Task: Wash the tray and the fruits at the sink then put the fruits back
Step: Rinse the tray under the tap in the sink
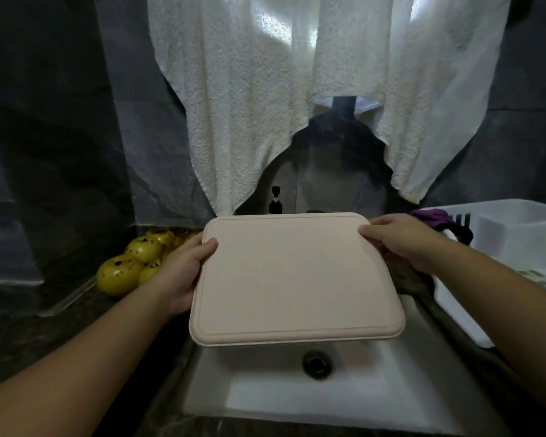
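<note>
A pale pink rectangular tray hangs level above the white sink. My left hand grips its left edge, thumb on top and fingers underneath. My right hand grips the far right edge the same way. Nothing lies on the tray. Several yellow fruits with dark spots lie on the dark counter to the left of the sink, partly hidden behind my left hand.
The sink drain shows below the tray's front edge. A white dish rack with a purple cloth stands at the right. A black tap rises behind the tray. White towels hang over the back wall.
</note>
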The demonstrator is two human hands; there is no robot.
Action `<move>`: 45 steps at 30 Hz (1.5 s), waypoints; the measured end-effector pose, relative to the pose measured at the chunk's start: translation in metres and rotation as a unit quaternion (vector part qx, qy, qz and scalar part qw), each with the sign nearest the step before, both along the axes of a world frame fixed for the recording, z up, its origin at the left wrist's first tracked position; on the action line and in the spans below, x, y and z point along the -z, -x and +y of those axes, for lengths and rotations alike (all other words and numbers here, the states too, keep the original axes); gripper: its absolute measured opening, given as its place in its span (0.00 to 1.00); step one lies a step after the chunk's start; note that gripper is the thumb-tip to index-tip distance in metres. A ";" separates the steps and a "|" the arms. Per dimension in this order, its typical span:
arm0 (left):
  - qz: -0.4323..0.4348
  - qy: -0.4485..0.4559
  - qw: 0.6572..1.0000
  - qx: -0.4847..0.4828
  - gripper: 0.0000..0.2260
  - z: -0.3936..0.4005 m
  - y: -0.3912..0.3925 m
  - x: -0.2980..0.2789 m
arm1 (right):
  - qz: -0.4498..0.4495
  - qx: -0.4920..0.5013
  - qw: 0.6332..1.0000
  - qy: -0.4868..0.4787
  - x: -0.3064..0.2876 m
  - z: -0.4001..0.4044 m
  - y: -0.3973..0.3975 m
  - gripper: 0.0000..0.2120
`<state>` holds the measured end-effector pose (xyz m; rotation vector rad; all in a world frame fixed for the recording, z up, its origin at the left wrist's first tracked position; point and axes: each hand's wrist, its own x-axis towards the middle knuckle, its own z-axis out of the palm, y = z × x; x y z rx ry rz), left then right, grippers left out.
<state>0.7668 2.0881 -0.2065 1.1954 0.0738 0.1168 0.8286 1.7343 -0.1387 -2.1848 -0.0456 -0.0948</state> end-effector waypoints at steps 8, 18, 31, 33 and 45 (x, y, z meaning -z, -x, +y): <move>0.106 0.028 0.994 -0.013 0.15 -0.006 -0.024 -0.021 | -0.218 -0.109 0.933 0.265 -0.054 0.072 -0.054 0.19; 0.161 0.015 0.987 -0.009 0.15 -0.024 -0.054 -0.038 | -0.146 -0.178 0.883 0.410 -0.057 0.140 -0.094 0.32; 0.173 -0.008 0.984 -0.032 0.15 -0.034 -0.059 -0.042 | -0.179 -0.183 0.877 0.407 -0.042 0.140 -0.094 0.30; 0.170 -0.010 0.985 -0.032 0.17 -0.034 -0.060 -0.043 | -0.171 -0.184 0.876 0.411 -0.043 0.140 -0.093 0.30; 0.174 -0.001 0.984 -0.028 0.15 -0.029 -0.058 -0.041 | -0.162 -0.172 0.882 0.407 -0.040 0.141 -0.093 0.31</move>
